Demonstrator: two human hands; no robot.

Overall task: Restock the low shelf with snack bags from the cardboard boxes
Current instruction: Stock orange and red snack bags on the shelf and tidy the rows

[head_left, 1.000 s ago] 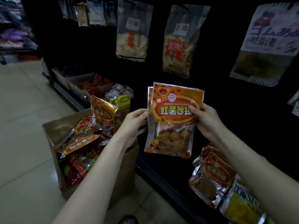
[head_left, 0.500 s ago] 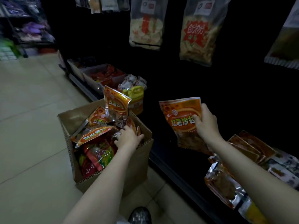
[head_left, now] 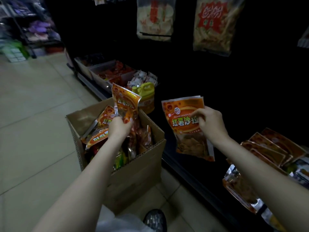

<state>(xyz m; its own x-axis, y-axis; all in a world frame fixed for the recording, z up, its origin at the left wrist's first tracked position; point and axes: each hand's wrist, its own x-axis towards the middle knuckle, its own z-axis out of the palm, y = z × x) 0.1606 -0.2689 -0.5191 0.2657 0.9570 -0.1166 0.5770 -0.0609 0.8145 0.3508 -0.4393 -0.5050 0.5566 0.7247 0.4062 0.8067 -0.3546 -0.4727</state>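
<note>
Partly done, by the look of it: several flat orange foil snack bags (head_left: 270, 148) already lying in an overlapping row on the dark low shelf (head_left: 192, 171) at the right, with more silver-edged packets (head_left: 240, 190) spilling toward its front lip. Still plenty left: brown open-topped cardboard box (head_left: 133, 173) on the tiled floor (head_left: 36, 114) packed with mixed packets. Left hand (head_left: 119, 127) inside the box mouth, fingers curled round the lower end of an upright orange snack bag (head_left: 125, 104). Right hand (head_left: 209, 122) above the shelf, fingers pinching a second orange bag (head_left: 182, 126), possibly two stacked. Open dark shelf space between box and laid row; probably room for both. Box corner just beside the shelf edge; yellow plastic jug (head_left: 147, 96) close behind.
</note>
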